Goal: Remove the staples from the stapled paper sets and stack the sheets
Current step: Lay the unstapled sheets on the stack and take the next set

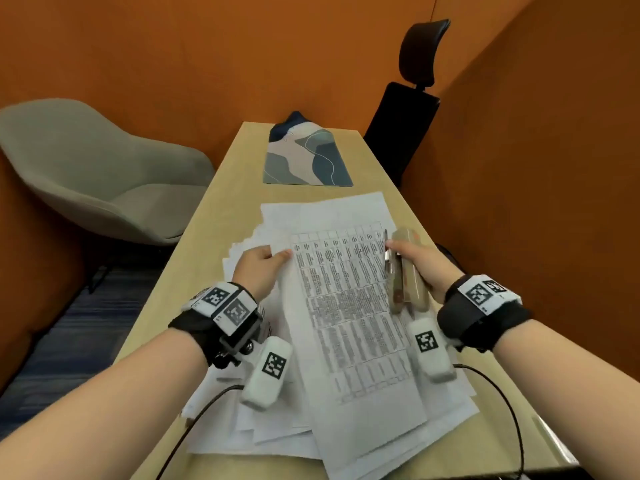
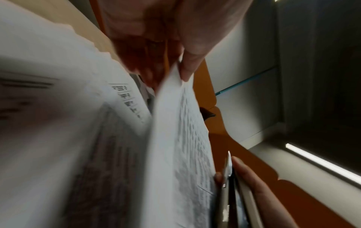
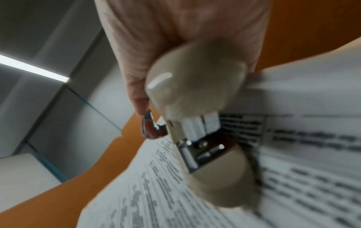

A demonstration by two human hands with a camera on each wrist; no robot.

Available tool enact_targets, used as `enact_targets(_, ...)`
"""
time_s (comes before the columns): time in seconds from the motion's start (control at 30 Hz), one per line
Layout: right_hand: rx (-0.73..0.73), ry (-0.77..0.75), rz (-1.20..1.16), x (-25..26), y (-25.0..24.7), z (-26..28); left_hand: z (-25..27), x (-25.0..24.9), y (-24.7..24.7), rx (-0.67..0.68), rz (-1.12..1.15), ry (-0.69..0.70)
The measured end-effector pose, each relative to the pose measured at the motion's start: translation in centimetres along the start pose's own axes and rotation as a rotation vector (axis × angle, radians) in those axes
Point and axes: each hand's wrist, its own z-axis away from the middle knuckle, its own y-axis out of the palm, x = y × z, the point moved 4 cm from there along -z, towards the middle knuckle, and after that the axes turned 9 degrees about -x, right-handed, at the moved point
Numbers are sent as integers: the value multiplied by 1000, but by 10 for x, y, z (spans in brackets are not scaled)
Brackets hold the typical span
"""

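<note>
A printed paper set (image 1: pixel 349 317) with a dense table lies lifted over a loose spread of white sheets (image 1: pixel 242 403) on the desk. My left hand (image 1: pixel 258 268) pinches its top left corner, thumb on the upper face; the pinch on the paper set (image 2: pixel 175 123) shows in the left wrist view under my left hand (image 2: pixel 175 64). My right hand (image 1: pixel 417 261) grips a beige stapler (image 1: pixel 408 271) with a metal blade at the set's top right corner. The stapler (image 3: pixel 197 95) fills the right wrist view, my right hand (image 3: pixel 175 38) curled round it. No staple is visible.
A light wooden desk (image 1: pixel 221 209) runs away from me with a patterned mat (image 1: pixel 308 157) at its far end. A grey armchair (image 1: pixel 93 168) stands left, a black office chair (image 1: pixel 408 112) at the far right. Orange walls close in on both sides.
</note>
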Motion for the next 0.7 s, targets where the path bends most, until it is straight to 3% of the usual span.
enact_targets(0.17,-132,162,-29,-33,-15,-18,-1,34,-11,35,-578,-157)
enact_targets(0.27,-78,241,-95,-50,-3,-18,-7,48,-17,108,-570,-253)
enact_targets(0.37,-14,252,-122,-53,16,-14,-13,54,-19,180,-616,-239)
enact_targets(0.7,76,281,-192,-43,79,-2,-37,62,-64,136,-760,-261)
